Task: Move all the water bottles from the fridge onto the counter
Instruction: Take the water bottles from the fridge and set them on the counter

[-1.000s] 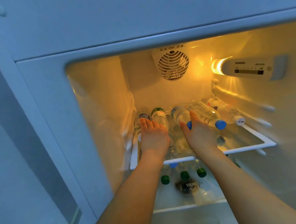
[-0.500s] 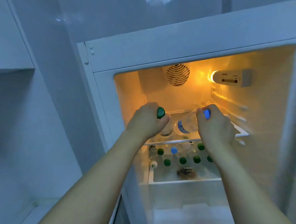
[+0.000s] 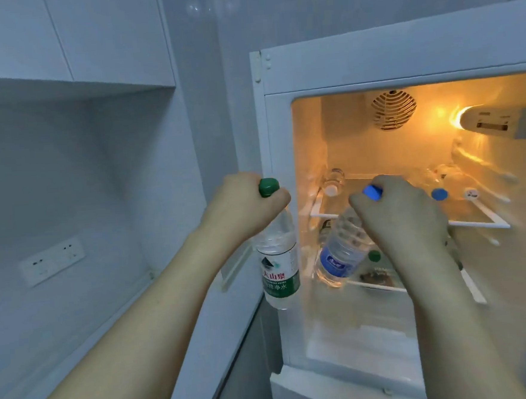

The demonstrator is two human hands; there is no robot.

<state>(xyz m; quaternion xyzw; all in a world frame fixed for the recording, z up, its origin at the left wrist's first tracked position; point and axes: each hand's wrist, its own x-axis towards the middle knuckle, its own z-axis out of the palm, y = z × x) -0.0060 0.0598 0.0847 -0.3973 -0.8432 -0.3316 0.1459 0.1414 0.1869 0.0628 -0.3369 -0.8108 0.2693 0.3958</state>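
Water bottles are what this job is about, and 2 of them are out of the white fridge (image 3: 401, 62) right now, hanging in the air in front of its open, yellow-lit inside. The pale bench (image 3: 86, 320) sits low on the left, under the wall w/ the white socket plate (image 3: 52, 261); no bottles show on it yet.

The left hand (image 3: 240, 207) is closed tight round the neck of a clear plastic bottle w/ a green cap and green label (image 3: 278, 260). It hangs straight down, just outside the fridge's left edge. The right hand (image 3: 403, 214) is closed round the neck of a clear ribbed bottle w/ a blue cap and blue label (image 3: 337, 253). That one tilts, bottom swinging left and down.

More bottles lie on the top glass shelf (image 3: 475, 225): one w/ a white cap (image 3: 332, 182) at the left, and blurry ones w/ a blue cap (image 3: 439, 193) and a white cap (image 3: 470, 193) at the right.

Both look full, so prob. a bit heavy for a neck hold. Thin plastic is soft and squashes in the middle. Cold bottles may be wet and slippy. The hard ring under the cap is a good spot to hold; for the tilted one, a grip round the middle may be safer.
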